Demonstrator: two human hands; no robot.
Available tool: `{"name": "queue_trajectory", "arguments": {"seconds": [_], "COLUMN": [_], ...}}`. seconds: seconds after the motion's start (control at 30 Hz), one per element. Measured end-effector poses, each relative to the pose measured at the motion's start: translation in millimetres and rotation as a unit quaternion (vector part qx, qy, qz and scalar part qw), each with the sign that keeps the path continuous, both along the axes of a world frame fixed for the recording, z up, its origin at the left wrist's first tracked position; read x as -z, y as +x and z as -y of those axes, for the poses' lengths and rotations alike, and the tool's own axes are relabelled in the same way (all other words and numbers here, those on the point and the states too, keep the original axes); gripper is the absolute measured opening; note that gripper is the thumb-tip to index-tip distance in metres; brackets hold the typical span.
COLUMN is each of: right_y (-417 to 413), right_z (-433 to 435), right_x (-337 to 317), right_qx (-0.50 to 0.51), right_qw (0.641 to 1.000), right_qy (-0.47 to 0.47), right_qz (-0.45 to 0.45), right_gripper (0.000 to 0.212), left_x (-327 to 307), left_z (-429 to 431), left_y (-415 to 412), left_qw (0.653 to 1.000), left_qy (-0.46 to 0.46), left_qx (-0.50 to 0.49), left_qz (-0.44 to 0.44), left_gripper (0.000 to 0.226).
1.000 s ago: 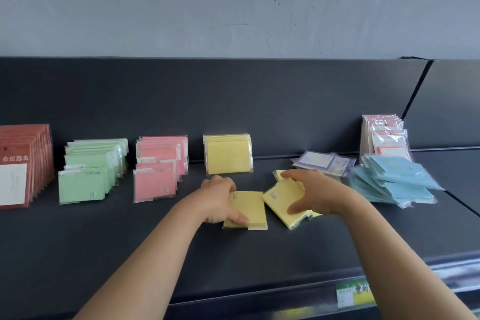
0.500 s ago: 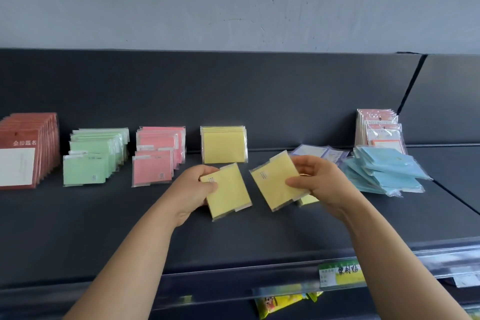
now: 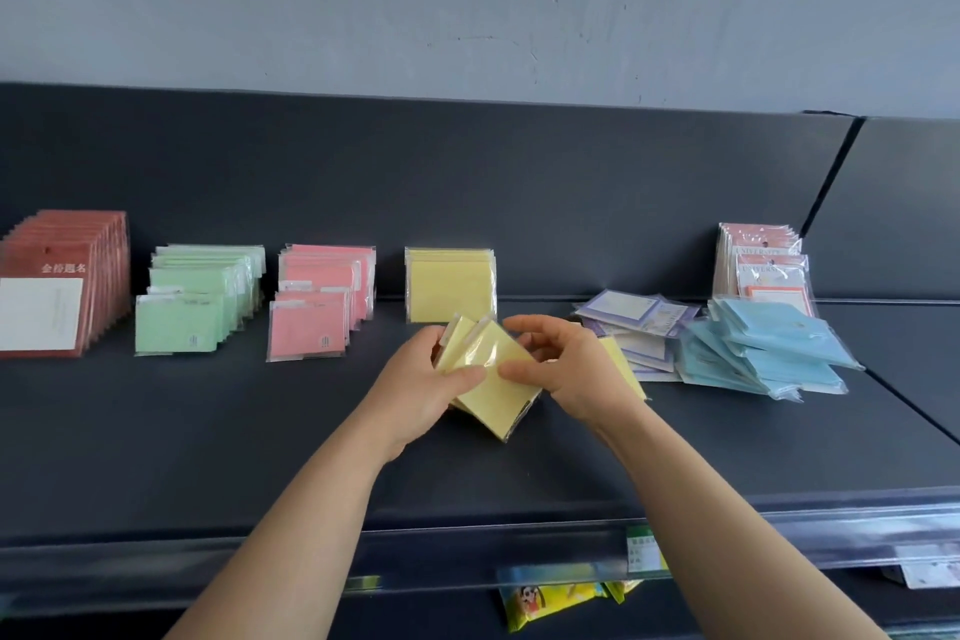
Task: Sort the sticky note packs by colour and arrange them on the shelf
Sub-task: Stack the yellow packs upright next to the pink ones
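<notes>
yellow sticky note packs [image 3: 488, 379], a small fanned bunch, are held between both hands just above the shelf [image 3: 208, 431], right in front of the upright yellow row [image 3: 451, 286]. the left hand [image 3: 421, 390] grips the bunch from the left, thumb across the face. the right hand [image 3: 571, 374] pinches the right edge, squaring the bunch, i'd say, so it can stand in with that row. one loose yellow pack [image 3: 621, 364] lies flat behind the right hand. the green row [image 3: 197, 307], pink row [image 3: 317, 312] and red packs [image 3: 62, 281] stand on the left. the purple packs [image 3: 639, 322] and blue heap [image 3: 763, 353] sprawl unsorted on the right. nothing stands between the hands and the yellow row.
</notes>
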State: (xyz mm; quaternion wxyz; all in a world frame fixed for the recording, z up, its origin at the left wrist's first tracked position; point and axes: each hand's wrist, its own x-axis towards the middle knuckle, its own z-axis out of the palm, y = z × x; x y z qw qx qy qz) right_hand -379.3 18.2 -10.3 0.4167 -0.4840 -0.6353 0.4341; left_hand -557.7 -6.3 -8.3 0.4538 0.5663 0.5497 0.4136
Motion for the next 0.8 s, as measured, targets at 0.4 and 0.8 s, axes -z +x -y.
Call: {"name": "queue_trajectory", "arguments": {"seconds": [0.4,0.8], "right_y": [61,61], "right_z": [9,16], "right_x": [9,0], "right_qx": [0.084,0.072], "right_qw": [0.939,0.939], "right_qy": [0.072,-0.066], "right_qz": [0.327,0.329], "right_gripper": [0.042,0.050], "left_x": [8,19], "left_z": [-5,-6], "left_y": [-7,-9], "left_qw": [0.995,0.995], "left_qy": [-0.036,-0.009], "left_qx": [-0.059,-0.071], "left_qz": [-0.068,-0.068], "left_gripper": [0.031,0.028]}}
